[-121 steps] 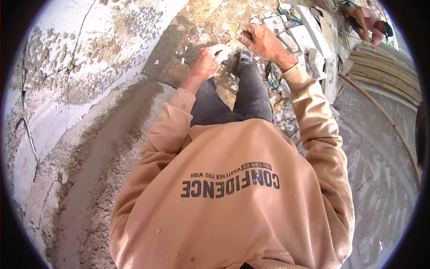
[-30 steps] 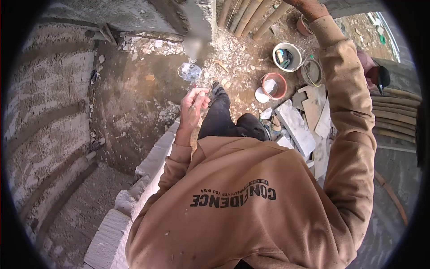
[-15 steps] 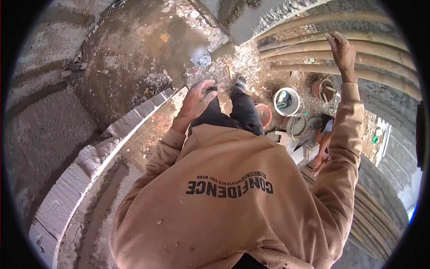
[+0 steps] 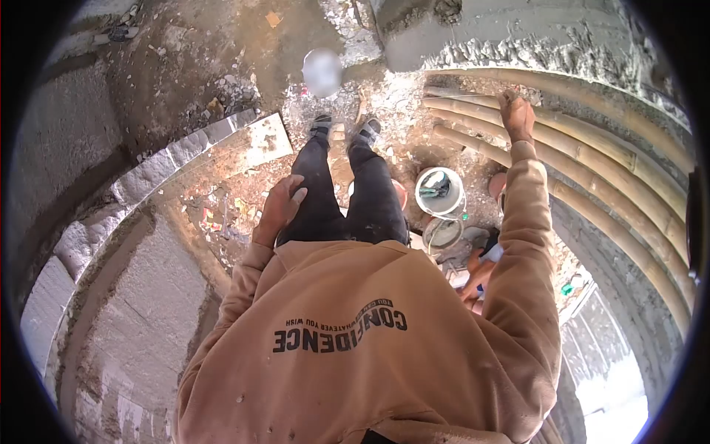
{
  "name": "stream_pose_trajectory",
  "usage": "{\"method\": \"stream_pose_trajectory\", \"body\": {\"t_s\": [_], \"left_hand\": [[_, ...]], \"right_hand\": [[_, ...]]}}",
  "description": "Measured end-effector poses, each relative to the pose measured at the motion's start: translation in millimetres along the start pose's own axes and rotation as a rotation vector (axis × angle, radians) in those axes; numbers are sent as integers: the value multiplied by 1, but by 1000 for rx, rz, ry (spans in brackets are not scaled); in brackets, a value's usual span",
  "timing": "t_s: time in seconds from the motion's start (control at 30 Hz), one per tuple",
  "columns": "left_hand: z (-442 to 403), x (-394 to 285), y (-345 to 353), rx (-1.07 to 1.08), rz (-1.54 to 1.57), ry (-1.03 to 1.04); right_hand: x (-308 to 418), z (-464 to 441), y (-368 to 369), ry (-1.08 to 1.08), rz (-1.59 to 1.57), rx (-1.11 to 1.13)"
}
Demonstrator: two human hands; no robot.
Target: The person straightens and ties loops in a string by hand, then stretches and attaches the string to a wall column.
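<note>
My right hand (image 4: 517, 117) is raised at the end of an outstretched arm, beside the bamboo poles (image 4: 584, 154). Its fingers are closed on what looks like a thin, pale string (image 4: 464, 95), which runs from them toward the left across the pole ends. What lies inside the grip is hidden. By my left thigh, my left hand (image 4: 279, 206) hangs with loosely bent fingers and the thumb apart, holding nothing visible. Dark trousers (image 4: 314, 181) and a brown hoodie (image 4: 355, 303) cover my body.
A white bucket (image 4: 456, 208) with items inside and a smaller bucket (image 4: 444, 233) stand right of my legs. Close by, another person's arm (image 4: 479, 275) shows. A curved block wall (image 4: 140, 181) and a board (image 4: 270, 140) lie left. Rubble covers the ground.
The view has shifted, with legs and poles showing more fully. My right hand appears further left and lower in view. My left hand has come back beside my thigh.
</note>
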State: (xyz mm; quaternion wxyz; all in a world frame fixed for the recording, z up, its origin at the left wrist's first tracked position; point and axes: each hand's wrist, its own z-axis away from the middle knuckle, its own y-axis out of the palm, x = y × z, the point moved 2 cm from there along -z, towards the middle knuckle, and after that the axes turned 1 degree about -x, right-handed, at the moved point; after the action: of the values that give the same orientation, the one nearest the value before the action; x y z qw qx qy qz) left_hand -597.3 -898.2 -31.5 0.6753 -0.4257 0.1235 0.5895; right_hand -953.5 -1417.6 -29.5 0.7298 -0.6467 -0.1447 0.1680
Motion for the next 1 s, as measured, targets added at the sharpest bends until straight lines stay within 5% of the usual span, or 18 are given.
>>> {"method": "stream_pose_trajectory", "body": {"t_s": [0.17, 0.4, 0.6, 0.77, 0.8, 0.87, 0.93, 1.0], "left_hand": [[-46, 9, 42, 22, 123, 12], [-226, -41, 101, -363, -166, 565], [-367, -4, 190, 239, -9, 418], [-435, 26, 201, 197, -209, 470], [-450, 35, 208, 237, -253, 474], [-478, 43, 220, 310, -327, 490], [-504, 55, 239, 377, -322, 538], [-531, 73, 263, 409, -347, 534]], "right_hand": [[7, -26, 74, 42, 28, 47], [1, -48, 152, 181, 43, 57], [-6, -53, 219, 251, 39, 106], [-21, -21, 386, 184, 270, 527], [-7, -18, 410, -12, 199, 728], [45, -15, 429, -209, -263, 414], [114, -18, 425, 18, -666, 592], [146, -14, 473, -24, -1276, 637]]}}
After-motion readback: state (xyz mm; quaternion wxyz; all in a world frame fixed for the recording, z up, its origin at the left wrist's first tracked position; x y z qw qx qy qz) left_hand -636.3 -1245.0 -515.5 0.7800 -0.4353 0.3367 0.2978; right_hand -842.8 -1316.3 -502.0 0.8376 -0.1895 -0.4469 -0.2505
